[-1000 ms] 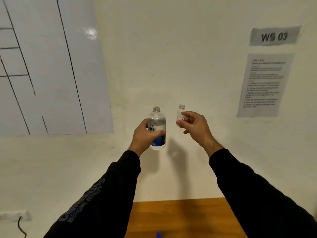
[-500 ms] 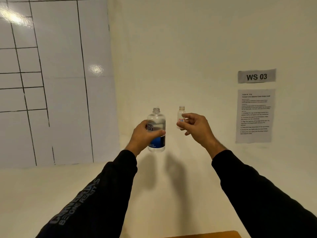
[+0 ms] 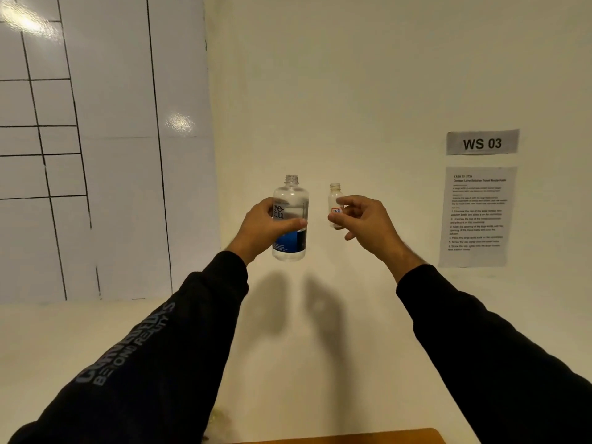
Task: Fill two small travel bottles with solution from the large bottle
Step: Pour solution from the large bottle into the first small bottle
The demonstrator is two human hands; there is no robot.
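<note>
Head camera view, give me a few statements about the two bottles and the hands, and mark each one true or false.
1. The left hand grips the large bottle. True.
2. The large bottle is capped. False: its threaded neck is bare.
3. The right hand pinches the small travel bottle. True.
4. The large bottle is tipped over the small one, pouring. False: both are upright and apart.
5. The wall sign reads WS 03. True.

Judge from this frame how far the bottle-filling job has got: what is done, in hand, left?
Done: both bottles held up are uncapped. In hand: left hand grips the upright large bottle; right hand pinches one small travel bottle beside it, apart. Left: pouring has not begun; the second small bottle is out of view.
</note>
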